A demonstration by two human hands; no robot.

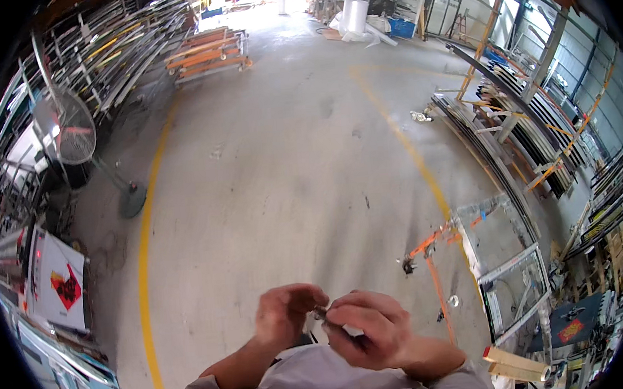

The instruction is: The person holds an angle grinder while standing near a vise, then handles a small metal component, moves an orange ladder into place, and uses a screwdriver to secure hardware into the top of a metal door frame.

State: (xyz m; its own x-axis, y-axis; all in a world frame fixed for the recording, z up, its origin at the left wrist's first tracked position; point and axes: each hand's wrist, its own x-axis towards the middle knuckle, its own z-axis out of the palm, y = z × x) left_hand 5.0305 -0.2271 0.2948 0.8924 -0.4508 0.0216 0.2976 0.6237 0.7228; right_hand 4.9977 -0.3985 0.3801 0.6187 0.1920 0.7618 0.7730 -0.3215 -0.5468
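Note:
Close in front of my chest, both hands meet at the lower middle of the head view. Thumb and fingers of my right hand are pinched around a small greyish thing, too small to name. My left hand is curled, with its fingertips at the other side of the same small thing. The fingers cover most of it. Below the hands is the front of my light grey shirt.
An orange metal frame cart stands at the near right, by wooden bars. Racks of long profiles line the right side. At left stand a pedestal fan and more profiles. Yellow lines mark the concrete floor.

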